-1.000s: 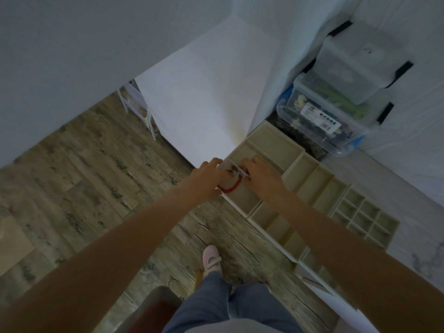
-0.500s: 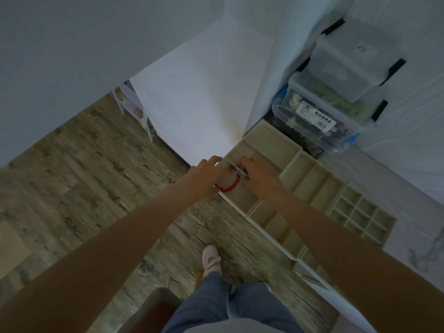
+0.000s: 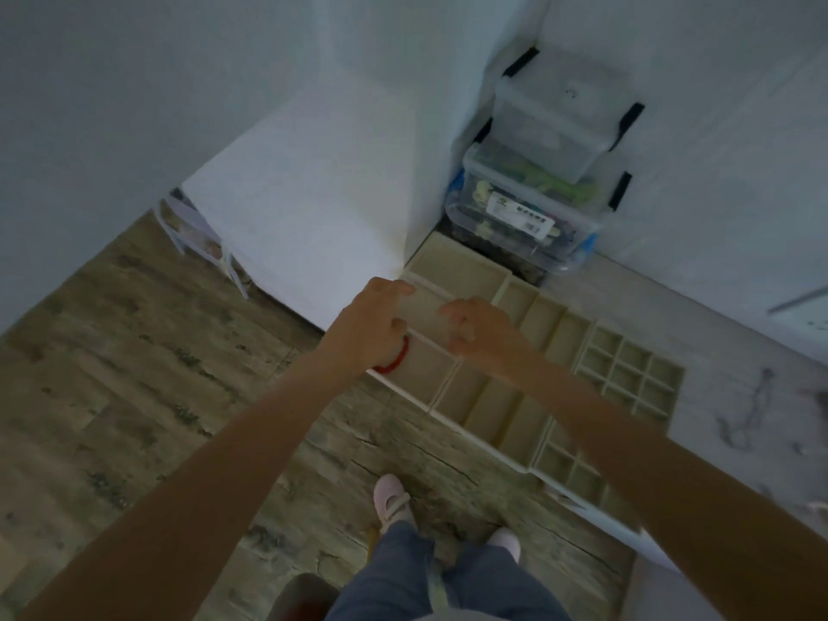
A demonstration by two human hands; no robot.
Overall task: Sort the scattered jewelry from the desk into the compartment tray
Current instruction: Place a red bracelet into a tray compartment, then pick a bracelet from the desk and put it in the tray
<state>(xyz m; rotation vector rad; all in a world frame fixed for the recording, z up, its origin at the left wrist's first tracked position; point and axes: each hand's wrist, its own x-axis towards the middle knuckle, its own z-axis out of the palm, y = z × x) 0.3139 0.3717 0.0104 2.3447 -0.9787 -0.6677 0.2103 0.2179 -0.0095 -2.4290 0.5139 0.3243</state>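
We look down on a beige, felt-lined compartment tray [image 3: 551, 333] that sits along the edge of a pale marbled desk [image 3: 735, 365], its large open sections at the near-left end and a grid of small square cells [image 3: 631, 374] further right. Our left hand [image 3: 372, 324] hovers over the tray's left corner with the thumb stretched out and the other fingers bent inward; a red beaded bracelet [image 3: 398, 358] curves out from under its palm, over the large compartment at that corner, but we cannot tell whether the fingers actually grip the bracelet or it merely lies beneath them. Our right hand [image 3: 477, 327] is just beside it, above the divider of the neighbouring compartment, its fingers loosely curled with nothing visible between them; motion blur hides finer detail. Behind the tray, two clear plastic storage boxes [image 3: 533, 190] with black clips are stacked in the corner against the white wall, the lower one filled with colourful items. Below the desk edge we see a worn wood-plank floor [image 3: 134, 360], blue trousers [image 3: 430, 575] and pale pink shoes [image 3: 392, 497].
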